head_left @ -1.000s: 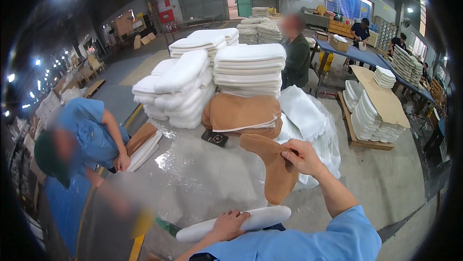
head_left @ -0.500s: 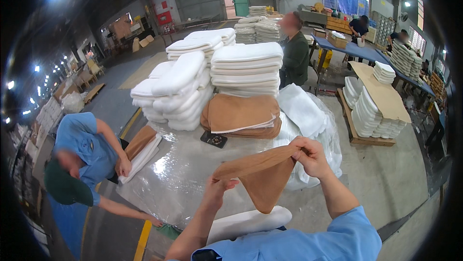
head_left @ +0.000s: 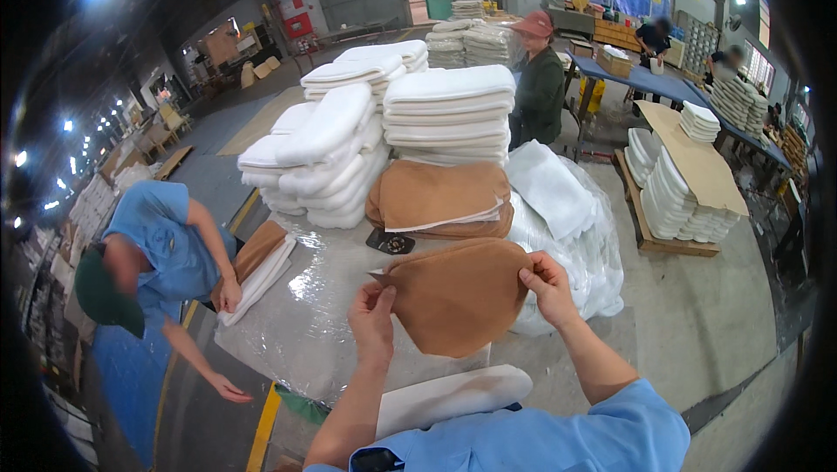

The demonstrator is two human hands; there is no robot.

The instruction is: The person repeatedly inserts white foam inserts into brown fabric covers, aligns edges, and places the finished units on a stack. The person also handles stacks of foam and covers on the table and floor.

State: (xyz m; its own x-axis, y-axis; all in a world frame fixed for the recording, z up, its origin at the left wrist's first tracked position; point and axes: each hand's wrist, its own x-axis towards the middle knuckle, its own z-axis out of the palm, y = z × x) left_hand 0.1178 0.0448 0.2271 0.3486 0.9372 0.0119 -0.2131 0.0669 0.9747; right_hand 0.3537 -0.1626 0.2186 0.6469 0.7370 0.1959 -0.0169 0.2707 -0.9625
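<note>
A brown fabric cover [head_left: 459, 296] is stretched between my hands above the plastic-wrapped table [head_left: 323, 332]. My left hand [head_left: 373, 319] pinches its left edge, where a small pale corner shows. At the opposite edge, my right hand [head_left: 547, 287] grips it between thumb and fingers. Just beyond lies a stack of brown covers [head_left: 440, 189] with a white edge showing, and a flat black object [head_left: 390, 241] beside it. Close to my body rests a long white padded piece [head_left: 462, 395].
Tall stacks of white pads [head_left: 449, 115] stand at the table's back. At left, a co-worker in a blue shirt [head_left: 148, 219] holds brown and white pieces [head_left: 261, 276]. Clear plastic with white material [head_left: 567, 254] bulges at right. Another person [head_left: 539, 93] stands behind; a loaded pallet [head_left: 671, 245] is further right.
The cover has gone from a folded, drooping shape to a broad face spread between my hands. My left hand has shifted slightly left. The co-worker's near hand has drawn back from the table edge.
</note>
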